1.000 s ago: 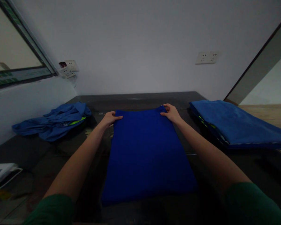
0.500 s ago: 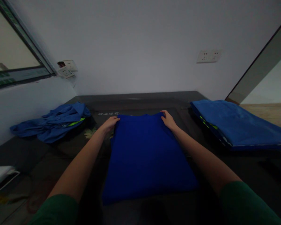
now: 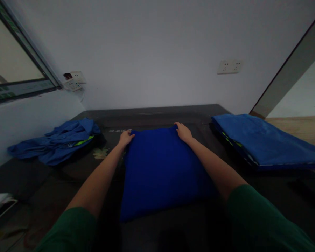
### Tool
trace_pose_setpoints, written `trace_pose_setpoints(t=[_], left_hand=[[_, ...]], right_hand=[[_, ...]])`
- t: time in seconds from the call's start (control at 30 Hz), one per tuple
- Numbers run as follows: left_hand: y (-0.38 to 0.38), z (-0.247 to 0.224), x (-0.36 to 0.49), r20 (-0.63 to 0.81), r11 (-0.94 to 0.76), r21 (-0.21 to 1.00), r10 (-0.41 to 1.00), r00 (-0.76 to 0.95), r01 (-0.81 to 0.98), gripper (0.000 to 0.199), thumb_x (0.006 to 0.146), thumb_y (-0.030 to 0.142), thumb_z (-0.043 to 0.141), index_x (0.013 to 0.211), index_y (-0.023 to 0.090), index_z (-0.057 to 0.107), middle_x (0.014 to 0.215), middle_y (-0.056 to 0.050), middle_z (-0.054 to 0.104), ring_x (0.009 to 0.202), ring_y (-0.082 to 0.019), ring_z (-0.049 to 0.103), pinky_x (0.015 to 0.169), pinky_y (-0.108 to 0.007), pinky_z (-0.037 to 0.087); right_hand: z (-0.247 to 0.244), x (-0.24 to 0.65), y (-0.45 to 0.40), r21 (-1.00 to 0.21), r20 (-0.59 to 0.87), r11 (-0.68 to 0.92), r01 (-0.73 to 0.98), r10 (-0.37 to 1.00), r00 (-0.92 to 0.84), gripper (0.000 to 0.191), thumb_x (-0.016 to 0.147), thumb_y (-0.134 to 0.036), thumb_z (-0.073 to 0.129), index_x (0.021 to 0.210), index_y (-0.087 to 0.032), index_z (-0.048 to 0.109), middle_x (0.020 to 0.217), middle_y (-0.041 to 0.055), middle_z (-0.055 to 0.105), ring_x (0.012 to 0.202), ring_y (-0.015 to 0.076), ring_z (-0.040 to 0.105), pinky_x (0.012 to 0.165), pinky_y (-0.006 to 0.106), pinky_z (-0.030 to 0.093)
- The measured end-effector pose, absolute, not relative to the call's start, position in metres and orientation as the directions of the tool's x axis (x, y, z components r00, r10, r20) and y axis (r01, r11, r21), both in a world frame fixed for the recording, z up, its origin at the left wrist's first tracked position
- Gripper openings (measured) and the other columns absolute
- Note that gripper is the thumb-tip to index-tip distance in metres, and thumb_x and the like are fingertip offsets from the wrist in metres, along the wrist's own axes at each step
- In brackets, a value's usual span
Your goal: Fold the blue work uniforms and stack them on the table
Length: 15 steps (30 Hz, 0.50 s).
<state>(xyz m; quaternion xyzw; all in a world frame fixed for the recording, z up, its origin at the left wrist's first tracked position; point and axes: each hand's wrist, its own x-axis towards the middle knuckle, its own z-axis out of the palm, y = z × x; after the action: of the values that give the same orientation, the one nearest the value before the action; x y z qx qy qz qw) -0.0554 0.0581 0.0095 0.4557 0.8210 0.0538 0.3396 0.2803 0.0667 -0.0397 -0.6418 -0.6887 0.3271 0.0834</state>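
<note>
A bright blue folded cloth [image 3: 162,171], perhaps a garment, lies in front of me as a rough rectangle, wider at the near end. My left hand [image 3: 126,138] pinches its far left corner, thumb on the near side. At the far right corner my right hand [image 3: 183,132] grips the fabric the same way. Both arms reach forward along the sides of the cloth. The underside of the cloth and some fingertips are hidden.
A dark tabletop [image 3: 147,118] runs up to the wall. Crumpled blue clothing [image 3: 65,140] with a lime-green strip lies at the left. Folded blue cloths [image 3: 262,140] are stacked at the right. A white device [image 3: 0,206] sits at the left edge. Sockets [image 3: 229,67] are on the wall.
Both hands stay on the far corners. My right hand has shifted slightly left, and the cloth's near edge has drawn away from me and tilted. The camera view has moved a little.
</note>
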Motion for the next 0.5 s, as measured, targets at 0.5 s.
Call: trace_pose_setpoints(t=[0.5], left_hand=[[0.002,0.041,0.044,-0.475,-0.136,0.284,0.840,0.263,0.949,0.047,0.096,0.034,0.033,0.143,0.029,0.040,0.153,-0.005,0.031,0.143,-0.027,0.023,0.115,-0.052,0.015]], right_hand=[[-0.010,0.239,0.035,-0.499,-0.279,0.301,0.813,0.832,-0.479,0.044,0.098,-0.037,0.038,0.139,-0.024,0.047,0.149,0.0098,0.038,0.138,0.0312,0.031,0.109,0.053,0.028]])
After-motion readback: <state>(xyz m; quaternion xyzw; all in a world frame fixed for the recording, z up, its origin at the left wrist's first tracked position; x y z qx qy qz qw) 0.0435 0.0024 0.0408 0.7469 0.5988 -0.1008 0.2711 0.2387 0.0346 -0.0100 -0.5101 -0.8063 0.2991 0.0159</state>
